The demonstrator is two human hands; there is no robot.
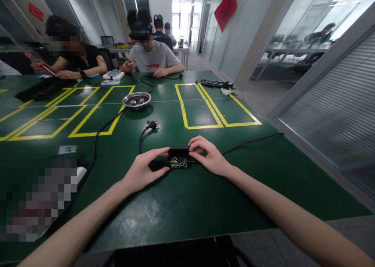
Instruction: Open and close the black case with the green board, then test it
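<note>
Circuit board (178, 163): sitting between both hands on the near part of the green table (234, 193), facing up and showing orange rings, probably lying this way to leave its parts in plain sight.
Black casing (179, 151): rising just behind the board, lining up with its far edge; not showing clearly how joining underneath.
Left hand (145, 167): spreading thumb and forefinger wide, bringing one tip to the casing's left end and the other to the near left corner by the board, seemingly bracing both levels at once; not revealing whether gripping or merely resting.
Right hand (209, 155): curling in at the casing's right end, leaving a narrow gap between thumb and fingers, apparently countering the left side; not revealing how firmly pinching, if at all.
Black plug (152, 124): lying beyond the left hand, pointing its prongs rightward, trailing a cord back beneath that hand, likely resting loose to leave slack.
Right-hand cable (252, 143): running out past the right wrist toward the table edge, staying clear of the fingers.
Metal bowl (137, 107): standing farther out, holding small metallic pieces, presumably stopping any from rolling.
Yellow tape (202, 127): marking out rectangles across the tabletop.
Co-worker in grey (154, 58): sitting opposite, resting a hand beside another cord.
</note>
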